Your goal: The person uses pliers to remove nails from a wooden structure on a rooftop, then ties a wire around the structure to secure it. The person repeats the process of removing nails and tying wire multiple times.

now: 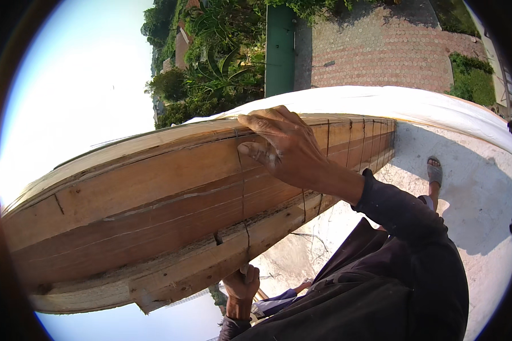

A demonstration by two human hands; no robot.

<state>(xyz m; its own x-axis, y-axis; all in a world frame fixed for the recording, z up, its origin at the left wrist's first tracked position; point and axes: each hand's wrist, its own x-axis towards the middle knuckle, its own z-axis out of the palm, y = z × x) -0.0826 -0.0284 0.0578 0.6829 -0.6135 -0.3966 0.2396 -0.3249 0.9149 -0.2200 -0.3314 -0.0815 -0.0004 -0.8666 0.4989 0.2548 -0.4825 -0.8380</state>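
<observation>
A long wooden formwork (170,187), built of stacked timber boards with thin dark wires looped around it, stretches across the view. My right hand (284,142) grips its upper edge, fingers over the top and thumb on the near face. Beside that thumb, a dark tie wire (243,193) runs down the boards to the lower timber (210,264). At the wire's lower end, against the underside of this timber, my left hand (243,284) is closed. What its fingers hold is hidden.
White sheeting (370,98) lies along the far side. A sandalled foot (434,170) stands on the pale concrete floor (472,187) at right. Far below are a paved yard (381,54), a green wall (280,51) and trees (222,68). Low sun glares at left.
</observation>
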